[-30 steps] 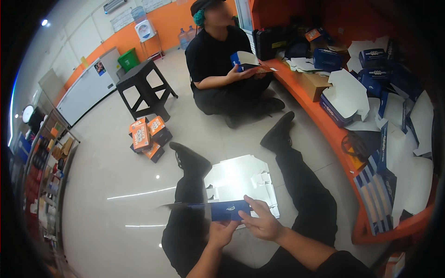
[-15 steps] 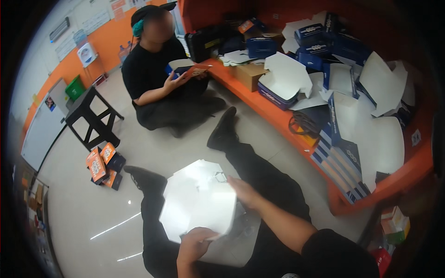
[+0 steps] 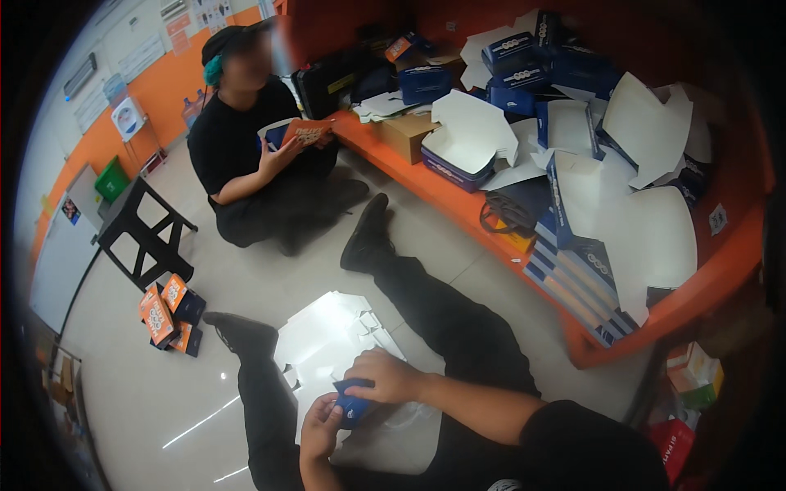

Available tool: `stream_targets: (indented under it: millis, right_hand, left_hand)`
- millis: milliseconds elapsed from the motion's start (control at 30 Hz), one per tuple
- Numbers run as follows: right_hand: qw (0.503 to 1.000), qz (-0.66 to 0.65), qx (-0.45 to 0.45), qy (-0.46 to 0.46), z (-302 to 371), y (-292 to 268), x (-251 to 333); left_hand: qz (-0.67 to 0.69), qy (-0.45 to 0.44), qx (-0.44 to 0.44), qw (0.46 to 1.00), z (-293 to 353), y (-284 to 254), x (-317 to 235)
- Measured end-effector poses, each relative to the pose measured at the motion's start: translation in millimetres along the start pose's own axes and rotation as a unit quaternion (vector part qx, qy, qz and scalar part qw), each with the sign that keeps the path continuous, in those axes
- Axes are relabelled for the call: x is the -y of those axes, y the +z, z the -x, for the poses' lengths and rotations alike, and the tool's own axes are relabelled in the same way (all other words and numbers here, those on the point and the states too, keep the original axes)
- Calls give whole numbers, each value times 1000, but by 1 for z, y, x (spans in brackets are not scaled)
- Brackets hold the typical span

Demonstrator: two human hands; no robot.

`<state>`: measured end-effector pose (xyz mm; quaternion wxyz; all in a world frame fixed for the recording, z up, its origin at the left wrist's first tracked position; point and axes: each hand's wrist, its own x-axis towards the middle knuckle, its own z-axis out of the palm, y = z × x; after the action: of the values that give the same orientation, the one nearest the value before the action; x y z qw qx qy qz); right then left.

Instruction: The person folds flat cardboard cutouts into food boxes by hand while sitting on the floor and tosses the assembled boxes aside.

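Note:
A flat carton blank point(image 3: 315, 331), white on its upper face, lies between my outstretched legs. Its near end shows a folded-up blue flap point(image 3: 353, 407), which seems to belong to the same blank. My left hand point(image 3: 322, 425) pinches the flap's left side between thumb and fingers. From the right, my right hand point(image 3: 387, 378) grips the flap's upper edge, its fingers curled over it. Parts of the flap are hidden behind my fingers. Small cut tabs stand up along the blank's right side.
A person point(image 3: 262, 139) sits opposite, holding an orange and blue carton point(image 3: 299, 132). At right, an orange shelf point(image 3: 458, 200) bears a pile of blue and white cartons point(image 3: 573, 123). Orange and blue boxes point(image 3: 168, 315) lie on the floor left, near a black stool point(image 3: 147, 229).
The blank has been lowered flatter between my legs. Both hands have come together at its near end, where the blue flap now shows. The view has shifted slightly right.

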<state>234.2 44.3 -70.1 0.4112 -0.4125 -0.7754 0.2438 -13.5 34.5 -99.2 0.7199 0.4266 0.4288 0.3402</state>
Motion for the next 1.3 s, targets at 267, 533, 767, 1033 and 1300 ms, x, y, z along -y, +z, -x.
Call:
stream_targets:
  millis: [267,533,767,1033,1300]
  right_hand:
    - [994,55,67,-73,3,17,2]
    - [991,77,65,-88,7,10,5]
    - [979,-18,200,33,1,-17,0]
    - [980,-96,97,142,-5,-40,7]
    - [976,-15,212,34,1,1,28]
  left_hand:
    - [64,22,9,998,-3,3,9]
    - [34,46,0,998,-3,11,9]
    - [-142,125,47,981,17,-1,-24]
    - [-424,193,-165,869,50,26,-76]
    - [-535,171,-156,812,56,50,-65]
